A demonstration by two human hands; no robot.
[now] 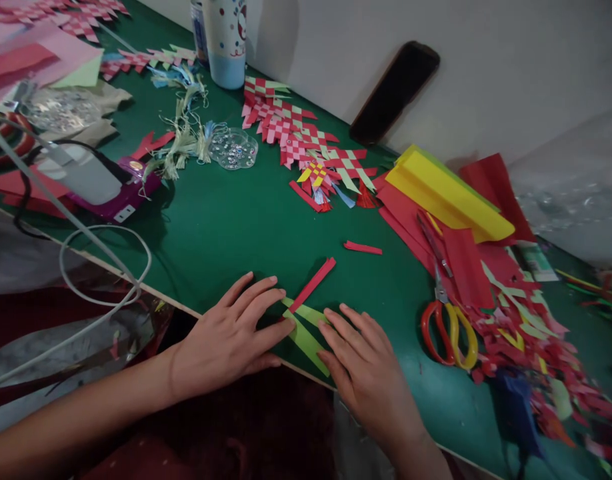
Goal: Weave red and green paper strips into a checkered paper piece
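Between left and right: the green strips (307, 341)

In the head view, I have the two narrow green paper strips at the near side of the green table (211, 227), between my hands. My left hand (236, 330) lies palm down with its fingers spread, thumb and index apart, the index fingertip resting on the strips' left end. My right hand (365, 363) is bent over their right side, fingertips touching the paper; whether its thumb and finger pinch it, I can't make out.

The strips meet by my left index finger and fan out: one runs right, under my right fingers, the other slants right and near. From that same meeting point a red strip (313, 285) points far and right. Its base is nearer my left hand, and its far end sticks out past both.

The table's near edge slants close under my left thumb, and the slanting green strip's tip reaches about to it. On the far side, green tabletop stretches toward the woven paper pieces (286, 127). A loose red strip (363, 248) lies far and right, and scissors (441, 293) lie right of my right hand.
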